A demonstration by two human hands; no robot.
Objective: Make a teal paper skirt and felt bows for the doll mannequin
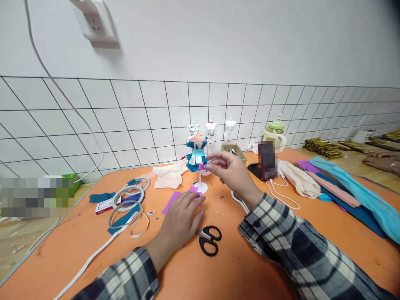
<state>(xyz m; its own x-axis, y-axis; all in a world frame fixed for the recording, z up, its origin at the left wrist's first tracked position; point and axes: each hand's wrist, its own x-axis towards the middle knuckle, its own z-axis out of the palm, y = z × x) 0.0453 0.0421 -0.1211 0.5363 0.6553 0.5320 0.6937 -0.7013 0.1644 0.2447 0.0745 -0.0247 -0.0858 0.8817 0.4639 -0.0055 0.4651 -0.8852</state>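
Nearest you, your plaid sleeves [125, 275] reach in over the orange table surface [237, 275]; between them lies a pair of black-handled scissors [210, 239], its blades running toward your left thumb and partly hidden there. Your left hand [183, 216] is palm down, fingers loosely spread over a piece of purple cloth [170, 203], grasping nothing that shows; you cannot tell from here how firmly it presses. To its left sit several tape rolls [142, 195], a long white strip [101, 250] trailing toward you, and a small red-and-white box [104, 206]. Farther in, your right hand [229, 171] pinches a small purple scrap [201, 166] between thumb and fingers; the scrap is in front of the lower edge of a teal doll dress [196, 156], worn by a miniature dress form on a white round base [201, 188]; whether the two touch, you cannot tell. Pale peach cloth [168, 175] lies left of that form; off to the right are long blue fabric strips [359, 187] and an upright dark red device [267, 160]; behind stand three white miniature dress forms [211, 129], a cardboard box [242, 155], a green-lidded bottle [275, 134] and the grid-lined wall [125, 108].
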